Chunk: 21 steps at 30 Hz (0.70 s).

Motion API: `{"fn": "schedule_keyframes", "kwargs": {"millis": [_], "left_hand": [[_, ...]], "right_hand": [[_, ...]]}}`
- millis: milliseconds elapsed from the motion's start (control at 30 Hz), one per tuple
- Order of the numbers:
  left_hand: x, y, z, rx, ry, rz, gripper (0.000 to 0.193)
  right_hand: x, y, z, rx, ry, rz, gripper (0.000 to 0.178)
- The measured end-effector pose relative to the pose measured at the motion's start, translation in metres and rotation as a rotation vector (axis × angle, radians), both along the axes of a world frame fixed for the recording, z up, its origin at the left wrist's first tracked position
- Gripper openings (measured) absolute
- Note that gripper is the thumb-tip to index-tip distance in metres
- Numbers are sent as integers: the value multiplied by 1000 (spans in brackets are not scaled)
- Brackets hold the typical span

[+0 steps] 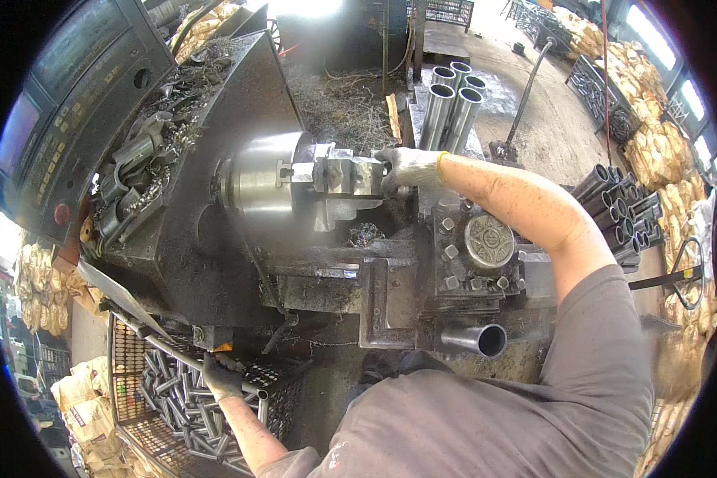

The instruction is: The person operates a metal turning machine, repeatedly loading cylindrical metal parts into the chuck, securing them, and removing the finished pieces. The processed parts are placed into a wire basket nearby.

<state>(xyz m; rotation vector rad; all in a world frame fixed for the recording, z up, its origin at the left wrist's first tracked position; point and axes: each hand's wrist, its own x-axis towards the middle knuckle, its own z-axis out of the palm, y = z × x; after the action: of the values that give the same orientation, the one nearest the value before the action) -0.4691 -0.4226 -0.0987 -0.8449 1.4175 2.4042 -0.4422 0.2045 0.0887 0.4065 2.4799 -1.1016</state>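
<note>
My right hand [410, 169], in a pale work glove, reaches across to the jaws [346, 175] of a lathe chuck [267, 171]. Its fingers are curled at the open end of the jaws; what they hold there is hidden. Low on the left, my left hand [225, 376], in a dark-stained glove, is closed around the end of a long metal lever [163, 344]. Between my arms stands the lathe's square tool post [486, 243], with bolts around its round cap. A short metal tube [476, 339] lies on the near side of it.
Below my left hand, a mesh crate [123, 374] holds many short tubes [187, 410]. Several upright tubes [454, 107] stand beyond my right hand. More tubes [617, 207] are stacked at the right. Metal shavings [334, 103] lie behind the chuck, and sacks [661, 151] line the wall.
</note>
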Motion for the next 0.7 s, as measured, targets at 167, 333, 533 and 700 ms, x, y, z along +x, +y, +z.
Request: {"fn": "schedule_keyframes", "kwargs": {"millis": [167,333,533,700], "left_hand": [[-4,-17,-34,-342,167,-23,70],[33,22,68,-1273,304,22,56],[-43,94,270,-1628,1551,166,39],[-178,138,376,-2072,735,-532,84]], "right_hand": [[26,-8,39,298,227,-88,88],[148,-13,100,278,599,-345,56],[327,-61,53,162,846,-806,35],[418,-111,-7,85,798,-1086,36]]}}
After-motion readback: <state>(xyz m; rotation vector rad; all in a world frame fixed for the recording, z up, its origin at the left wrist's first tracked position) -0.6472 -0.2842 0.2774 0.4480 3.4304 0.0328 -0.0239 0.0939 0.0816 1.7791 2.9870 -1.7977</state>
